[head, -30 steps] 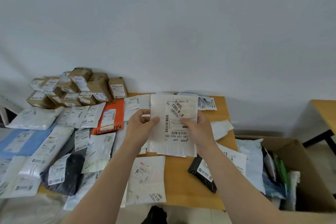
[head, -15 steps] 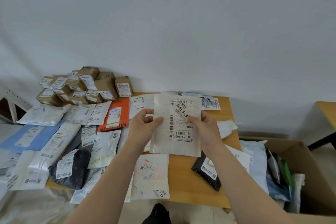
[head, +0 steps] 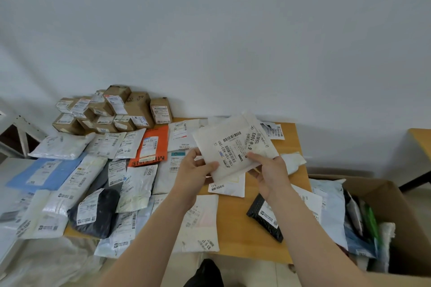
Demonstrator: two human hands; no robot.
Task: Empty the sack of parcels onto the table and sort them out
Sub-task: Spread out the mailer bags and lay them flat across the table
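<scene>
From the head view, I hold one white parcel [head: 233, 149] up off the desk [head: 235, 221], just above its middle, label side towards me, presumably so I can read it before choosing a pile; my left hand [head: 194, 170] pinches the lower left corner, thumb on the front, and the fingers [head: 254, 156] of my right hand [head: 270, 171] grip the lower right edge, so both are grasping it; the parcel is tilted, its long axis seemingly running across me and rising to the right, the print turned sideways; below, flat mailers [head: 137, 184] lie label-up in rows and brown boxes [head: 116, 109] are stacked against the wall, which looks like sorting by kind; a carton [head: 396, 196] beside the desk on my right holds more bags.
</scene>
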